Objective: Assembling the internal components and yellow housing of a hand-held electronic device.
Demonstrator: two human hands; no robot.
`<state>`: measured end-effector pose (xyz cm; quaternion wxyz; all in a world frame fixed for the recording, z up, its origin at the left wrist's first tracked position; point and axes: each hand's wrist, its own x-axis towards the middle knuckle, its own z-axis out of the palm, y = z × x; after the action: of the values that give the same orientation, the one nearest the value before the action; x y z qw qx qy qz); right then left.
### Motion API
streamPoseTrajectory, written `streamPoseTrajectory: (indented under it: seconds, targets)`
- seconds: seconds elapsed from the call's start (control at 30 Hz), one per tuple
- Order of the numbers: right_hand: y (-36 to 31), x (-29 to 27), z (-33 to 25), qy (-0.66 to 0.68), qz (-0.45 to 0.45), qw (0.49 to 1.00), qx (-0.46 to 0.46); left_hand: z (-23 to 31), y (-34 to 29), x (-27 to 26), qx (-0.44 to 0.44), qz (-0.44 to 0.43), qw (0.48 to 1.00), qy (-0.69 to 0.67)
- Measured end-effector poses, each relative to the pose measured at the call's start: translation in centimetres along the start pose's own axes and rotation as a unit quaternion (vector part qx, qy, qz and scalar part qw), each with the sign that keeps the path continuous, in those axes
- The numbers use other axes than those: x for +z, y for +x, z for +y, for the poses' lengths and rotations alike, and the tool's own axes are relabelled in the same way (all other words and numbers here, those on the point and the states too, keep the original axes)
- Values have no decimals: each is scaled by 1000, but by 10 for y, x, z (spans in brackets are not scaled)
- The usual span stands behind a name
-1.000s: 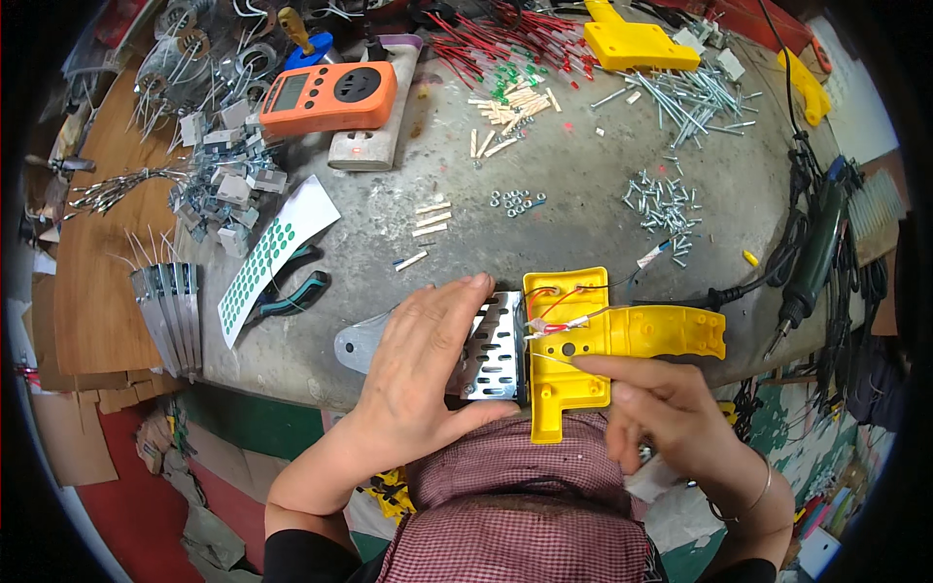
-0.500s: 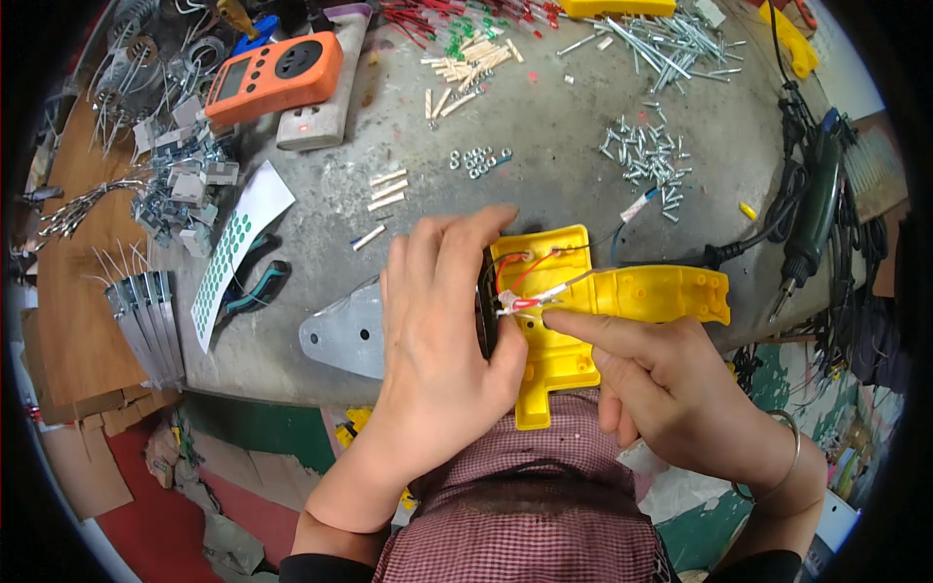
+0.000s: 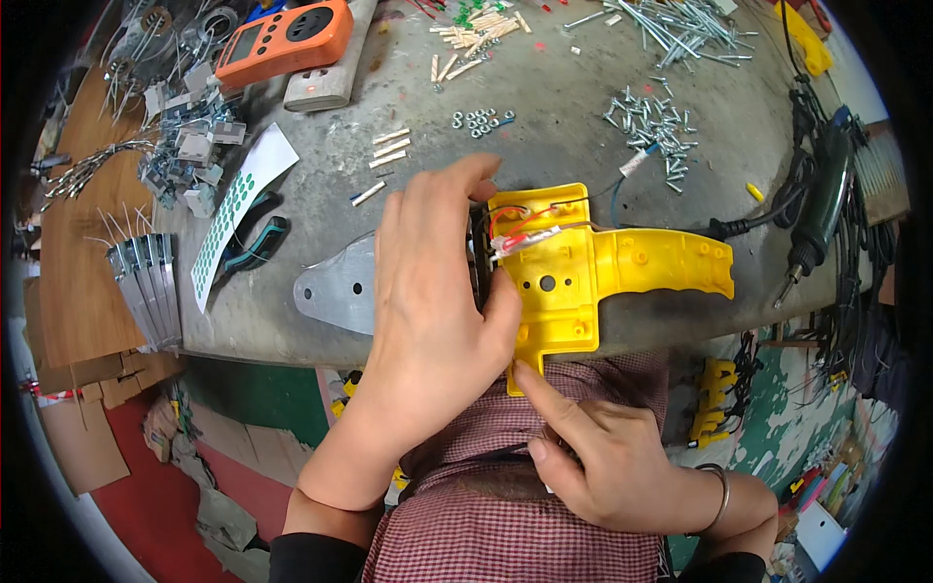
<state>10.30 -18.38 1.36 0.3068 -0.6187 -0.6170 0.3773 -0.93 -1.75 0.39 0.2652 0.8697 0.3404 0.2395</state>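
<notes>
My left hand (image 3: 428,262) is wrapped over a tool assembly, its fingers on a dark part and its thumb against the edge of an open yellow plastic housing (image 3: 569,316). The housing has a side handle and a lower tab; inside are red wires (image 3: 520,236) and a whitish sleeve near the top. From under the hand, a grey metal plate (image 3: 335,290) with holes sticks out leftward. My right hand (image 3: 617,452) has its index finger stretched to the lower tab, thumb apart and other fingers partly curled. A small white bit shows under its thumb, too little to name.
Pliers (image 3: 258,243) and a green-dotted sheet (image 3: 238,209) lie left. Beyond the housing are nuts (image 3: 479,121), short screws (image 3: 656,126) and long screws (image 3: 680,34). An orange meter (image 3: 282,44) stands far left; a dark soldering iron (image 3: 816,214) hangs right, beside cables.
My right index finger has left the wires inside the housing and come down to its lower tab. The wires now lie higher in the housing, uncovering its middle holes.
</notes>
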Motion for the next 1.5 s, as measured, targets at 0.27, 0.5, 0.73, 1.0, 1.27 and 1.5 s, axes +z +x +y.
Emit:
streamPoseTrajectory:
  seconds: [0.27,0.5,0.73,1.0,1.27,1.5]
  targets:
    - [13,-7,-16,-90,-22,995,23,7,-14,7,22,24,998,46]
    - [19,-22,-15,-103,-57,993,12,8,-28,-3,51,76,996,-4]
    - [22,-20,-13,-101,-47,994,-5,1,-76,-5,245,-12,969,-35]
    - [-3,-38,-9,105,8,989,107,-13,-73,8,298,33,954,-6]
    - [11,-58,-21,88,-50,978,181,-14,-73,15,238,12,967,-91]
    - [50,-73,-28,-224,-12,973,-55,6,-70,12,110,6,984,-137]
